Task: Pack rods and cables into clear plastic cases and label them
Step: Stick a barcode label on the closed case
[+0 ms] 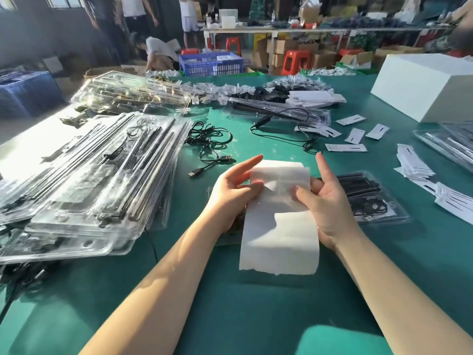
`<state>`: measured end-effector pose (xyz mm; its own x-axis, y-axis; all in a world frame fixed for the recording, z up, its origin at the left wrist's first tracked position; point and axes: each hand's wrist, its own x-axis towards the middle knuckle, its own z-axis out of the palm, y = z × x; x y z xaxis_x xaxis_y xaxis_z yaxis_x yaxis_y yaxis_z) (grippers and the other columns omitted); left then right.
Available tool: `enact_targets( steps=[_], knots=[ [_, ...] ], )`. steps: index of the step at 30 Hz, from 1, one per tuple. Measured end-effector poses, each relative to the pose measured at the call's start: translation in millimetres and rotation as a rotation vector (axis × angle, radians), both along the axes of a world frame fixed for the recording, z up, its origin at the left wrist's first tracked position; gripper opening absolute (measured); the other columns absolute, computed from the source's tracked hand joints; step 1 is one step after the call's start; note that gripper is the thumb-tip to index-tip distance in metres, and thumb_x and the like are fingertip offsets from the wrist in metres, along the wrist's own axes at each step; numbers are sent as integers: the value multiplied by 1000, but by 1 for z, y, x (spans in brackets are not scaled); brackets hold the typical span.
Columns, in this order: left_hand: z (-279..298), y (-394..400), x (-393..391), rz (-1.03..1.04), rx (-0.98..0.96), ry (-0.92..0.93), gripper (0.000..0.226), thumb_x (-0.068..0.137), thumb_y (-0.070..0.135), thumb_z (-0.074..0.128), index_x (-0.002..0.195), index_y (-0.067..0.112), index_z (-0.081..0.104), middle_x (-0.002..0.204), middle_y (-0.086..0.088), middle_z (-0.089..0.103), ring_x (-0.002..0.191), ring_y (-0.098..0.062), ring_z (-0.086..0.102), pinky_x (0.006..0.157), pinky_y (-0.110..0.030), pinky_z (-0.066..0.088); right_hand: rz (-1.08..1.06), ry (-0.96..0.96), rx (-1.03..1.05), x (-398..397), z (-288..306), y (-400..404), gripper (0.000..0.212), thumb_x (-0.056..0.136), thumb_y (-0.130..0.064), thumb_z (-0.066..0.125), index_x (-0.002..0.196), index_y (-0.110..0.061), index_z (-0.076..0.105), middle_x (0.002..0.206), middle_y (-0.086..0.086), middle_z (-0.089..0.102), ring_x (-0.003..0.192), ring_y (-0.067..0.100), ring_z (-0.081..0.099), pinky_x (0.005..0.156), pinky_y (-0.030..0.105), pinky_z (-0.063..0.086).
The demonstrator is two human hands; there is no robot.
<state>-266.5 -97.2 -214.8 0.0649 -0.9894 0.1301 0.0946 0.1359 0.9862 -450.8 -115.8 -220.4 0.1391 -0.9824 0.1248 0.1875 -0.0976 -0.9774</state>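
Observation:
A white strip of label backing paper hangs between my hands above the green table. My left hand pinches its upper left part, index finger stretched out. My right hand pinches the upper right part with its thumb on the paper and the other fingers spread. Under my hands lies a closed clear plastic case holding black rods and a coiled cable. Loose black USB cables lie beyond my hands.
A tall stack of packed clear cases fills the left side. White insert cards are scattered at the right, next to a white box. More cases and cables lie at the far side. People stand in the background.

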Motion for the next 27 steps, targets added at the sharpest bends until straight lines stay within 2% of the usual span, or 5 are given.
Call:
enact_targets(
  steps=[12, 16, 21, 24, 27],
  knots=[
    [39, 16, -12, -19, -156, -278, 79, 89, 12, 58, 148, 46, 18, 140, 21, 47, 95, -11, 66, 83, -40, 57, -55, 446, -273, 2, 16, 26, 45, 87, -48, 62, 130, -45, 48, 134, -21, 48, 121, -4, 48, 95, 16, 41],
    [59, 19, -37, -276, -101, -181, 42, 93, 53, 44, 120, 76, 22, 137, 33, 45, 104, 20, 52, 103, -34, 43, 334, 0, -120, 12, 29, 32, 63, 83, -66, 56, 133, -26, 53, 130, -5, 62, 119, 13, 58, 96, 27, 46],
    [48, 17, -32, -221, -145, -441, 37, 91, 17, 59, 107, 49, 66, 126, 25, 59, 119, 9, 50, 102, -27, 41, 440, -447, 215, 0, 31, 29, 40, 93, -47, 54, 125, -24, 51, 109, -9, 56, 107, 9, 53, 113, 37, 28],
    [46, 17, -26, -188, -75, -633, 47, 86, 19, 67, 109, 59, 60, 157, 5, 23, 132, 3, 35, 99, -23, 41, 366, -306, 156, 0, 47, 40, 88, 75, -85, 47, 142, -34, 19, 111, -20, 32, 101, -3, 31, 97, 12, 16],
    [44, 18, -29, -89, 29, -470, 65, 79, 8, 73, 105, 65, 58, 161, -1, 7, 134, -12, 38, 99, -35, 48, 398, -238, 295, -17, 32, 20, 56, 93, -49, 50, 134, -11, 55, 109, -8, 60, 96, 7, 55, 96, 18, 39]
  ],
)
